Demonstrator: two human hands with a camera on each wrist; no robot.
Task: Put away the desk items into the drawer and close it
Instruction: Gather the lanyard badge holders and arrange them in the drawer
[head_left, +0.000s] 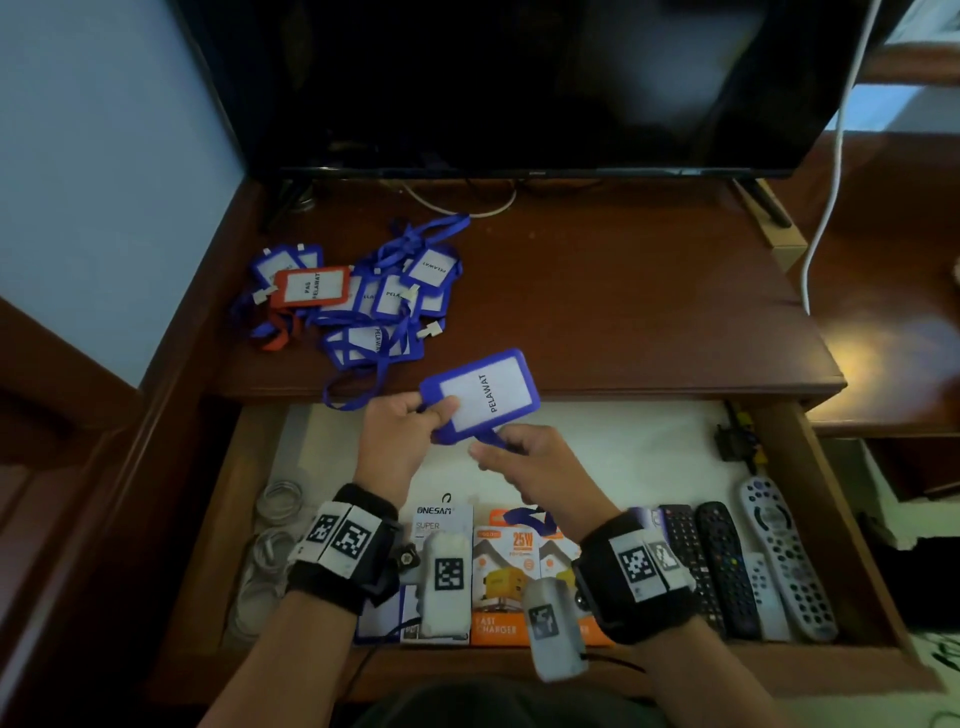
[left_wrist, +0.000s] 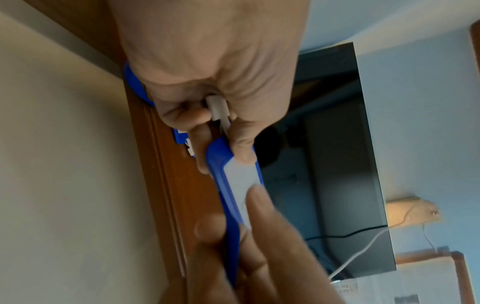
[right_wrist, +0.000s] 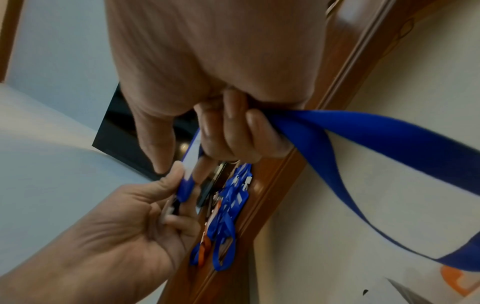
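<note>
Both hands are holding a blue badge holder (head_left: 480, 396) over the open drawer (head_left: 810, 467): left hand (head_left: 397, 439) fingers pinching its end, right hand (head_left: 524, 462) fingers clamping its lanyard (right_wrist: 363, 144). More badges (head_left: 353, 296) are lying on the wooden tabletop (head_left: 597, 291) before a dark monitor (head_left: 519, 78), beside a pale blue wall (head_left: 93, 156).

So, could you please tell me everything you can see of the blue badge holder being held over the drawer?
The blue badge holder is a rectangular, plastic-looking blue frame around a white card printed PELAWAT. It is held tilted above the open drawer, touching neither drawer nor desk. The left hand pinches its clip end; the right hand grips its edge and blue lanyard.
</note>
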